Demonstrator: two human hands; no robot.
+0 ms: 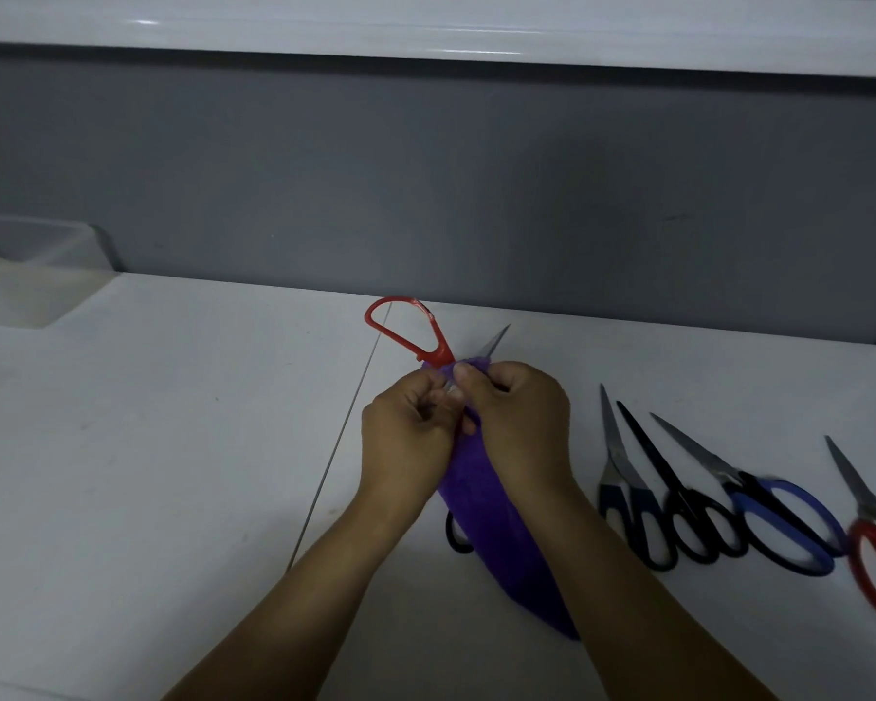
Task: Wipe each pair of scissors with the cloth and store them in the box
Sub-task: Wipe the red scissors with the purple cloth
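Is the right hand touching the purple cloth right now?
Touching. The head view shows the right hand with fingers curled around the purple cloth, which is bunched over the red-handled scissors.

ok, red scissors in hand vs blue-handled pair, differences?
The red scissors are gripped in left hand and right hand, middle wrapped in purple cloth; the blue-handled pair lies untouched on the table. Handle: red scissors' points away, blue-handled pair's toward the person. Both have bare metal blades.
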